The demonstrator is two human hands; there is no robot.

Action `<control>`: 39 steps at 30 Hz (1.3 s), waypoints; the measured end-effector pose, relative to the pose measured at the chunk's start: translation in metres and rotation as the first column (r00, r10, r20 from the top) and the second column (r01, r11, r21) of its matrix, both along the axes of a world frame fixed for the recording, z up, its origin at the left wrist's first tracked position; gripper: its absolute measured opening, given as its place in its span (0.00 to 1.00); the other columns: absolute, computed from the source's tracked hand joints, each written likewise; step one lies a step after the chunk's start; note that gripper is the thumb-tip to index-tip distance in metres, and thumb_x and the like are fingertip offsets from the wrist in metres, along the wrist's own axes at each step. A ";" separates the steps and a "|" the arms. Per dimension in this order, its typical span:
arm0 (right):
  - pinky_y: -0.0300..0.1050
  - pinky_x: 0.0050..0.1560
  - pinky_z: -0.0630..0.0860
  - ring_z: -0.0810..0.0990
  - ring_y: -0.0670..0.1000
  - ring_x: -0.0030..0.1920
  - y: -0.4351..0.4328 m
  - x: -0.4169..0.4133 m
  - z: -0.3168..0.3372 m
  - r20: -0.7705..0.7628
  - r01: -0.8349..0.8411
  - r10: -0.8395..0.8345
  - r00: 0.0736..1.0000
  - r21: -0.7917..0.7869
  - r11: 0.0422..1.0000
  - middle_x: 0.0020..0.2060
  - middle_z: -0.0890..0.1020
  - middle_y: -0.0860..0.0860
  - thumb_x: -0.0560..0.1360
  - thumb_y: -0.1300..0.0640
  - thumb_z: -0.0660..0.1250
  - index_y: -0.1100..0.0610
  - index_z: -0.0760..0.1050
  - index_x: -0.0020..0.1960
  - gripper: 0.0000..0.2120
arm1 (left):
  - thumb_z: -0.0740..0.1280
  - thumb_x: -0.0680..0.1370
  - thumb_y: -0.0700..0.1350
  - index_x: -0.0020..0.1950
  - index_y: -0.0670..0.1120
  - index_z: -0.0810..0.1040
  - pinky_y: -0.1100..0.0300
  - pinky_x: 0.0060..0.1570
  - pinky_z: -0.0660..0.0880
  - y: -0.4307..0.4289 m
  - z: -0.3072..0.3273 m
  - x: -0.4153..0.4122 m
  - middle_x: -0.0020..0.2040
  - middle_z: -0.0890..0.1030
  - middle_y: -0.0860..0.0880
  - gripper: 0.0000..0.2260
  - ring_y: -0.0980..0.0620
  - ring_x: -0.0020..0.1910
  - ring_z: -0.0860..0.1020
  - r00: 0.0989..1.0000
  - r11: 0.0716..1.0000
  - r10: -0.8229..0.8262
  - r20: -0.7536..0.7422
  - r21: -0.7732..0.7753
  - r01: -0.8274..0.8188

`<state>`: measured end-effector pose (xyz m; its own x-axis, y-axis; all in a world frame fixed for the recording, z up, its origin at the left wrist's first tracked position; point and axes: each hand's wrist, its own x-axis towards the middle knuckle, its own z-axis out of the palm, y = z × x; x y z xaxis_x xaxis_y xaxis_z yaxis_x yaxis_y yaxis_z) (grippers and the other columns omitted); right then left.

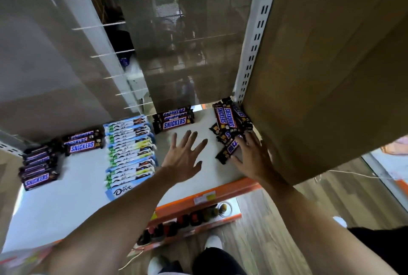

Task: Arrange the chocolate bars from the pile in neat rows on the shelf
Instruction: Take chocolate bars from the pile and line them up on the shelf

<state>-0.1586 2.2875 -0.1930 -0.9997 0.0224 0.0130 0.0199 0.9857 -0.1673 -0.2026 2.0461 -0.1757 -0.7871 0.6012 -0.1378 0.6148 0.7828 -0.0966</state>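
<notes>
Arms: left forearm and right forearm uncovered all the way to the frame edge. Left hand and right hand bare too.
Legs: dark trousers, near black, plain fabric.
Feet: white shoes, one ahead of the trousers, the other lower left; rounded toes, plain uppers.
Black cloth at the lower right edge beside the right forearm; can't tell which garment.
</notes>
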 end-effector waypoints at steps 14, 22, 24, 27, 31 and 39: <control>0.56 0.68 0.65 0.69 0.61 0.66 0.036 0.025 -0.007 -0.095 0.007 0.005 0.995 0.122 0.992 0.67 0.71 0.59 0.70 0.45 0.71 0.57 0.70 0.68 0.31 | 0.60 0.76 0.59 0.77 0.53 0.55 0.32 0.66 0.60 0.075 -0.015 0.006 0.73 0.64 0.38 0.32 0.38 0.71 0.63 0.985 0.981 -0.173 -0.016 0.082 0.174; 0.55 0.68 0.65 0.71 0.56 0.65 0.037 0.011 -0.019 0.050 -0.018 0.019 0.999 -0.016 1.000 0.74 0.60 0.54 0.71 0.46 0.66 0.46 0.65 0.68 0.26 | 0.74 0.68 0.55 0.61 0.52 0.79 0.33 0.54 0.72 0.083 -0.023 0.006 0.57 0.78 0.39 0.22 0.39 0.54 0.77 0.980 0.978 -0.199 -0.010 0.061 0.200; 0.55 0.66 0.66 0.72 0.56 0.63 0.038 0.009 -0.024 0.060 -0.013 0.014 0.998 -0.024 1.000 0.73 0.62 0.54 0.71 0.47 0.67 0.45 0.66 0.68 0.26 | 0.75 0.68 0.53 0.61 0.52 0.79 0.34 0.54 0.73 0.080 -0.024 0.006 0.56 0.78 0.39 0.21 0.39 0.54 0.78 0.980 0.978 -0.198 -0.022 0.058 0.199; 0.55 0.64 0.68 0.75 0.56 0.59 0.037 0.007 -0.025 0.017 -0.022 0.022 1.000 -0.016 1.000 0.67 0.70 0.55 0.71 0.46 0.65 0.47 0.68 0.62 0.20 | 0.75 0.68 0.51 0.59 0.53 0.80 0.38 0.53 0.75 0.075 -0.022 0.008 0.52 0.79 0.41 0.19 0.40 0.50 0.78 0.978 0.975 -0.205 -0.046 0.073 0.208; 0.56 0.60 0.69 0.76 0.58 0.52 0.030 0.006 -0.020 -0.026 0.013 -0.012 1.000 0.051 0.999 0.57 0.75 0.56 0.74 0.43 0.60 0.49 0.71 0.57 0.15 | 0.77 0.66 0.52 0.53 0.53 0.81 0.46 0.48 0.76 0.063 -0.020 0.015 0.44 0.80 0.43 0.17 0.42 0.44 0.79 0.973 0.974 -0.214 -0.082 0.062 0.220; 0.59 0.58 0.68 0.75 0.62 0.53 0.001 0.013 -0.019 0.053 0.157 -0.161 0.986 0.077 0.985 0.59 0.75 0.60 0.71 0.51 0.70 0.52 0.74 0.61 0.19 | 0.79 0.61 0.46 0.56 0.53 0.81 0.52 0.42 0.76 0.021 -0.026 0.035 0.38 0.81 0.46 0.24 0.44 0.38 0.79 0.984 0.980 -0.173 -0.051 0.086 0.177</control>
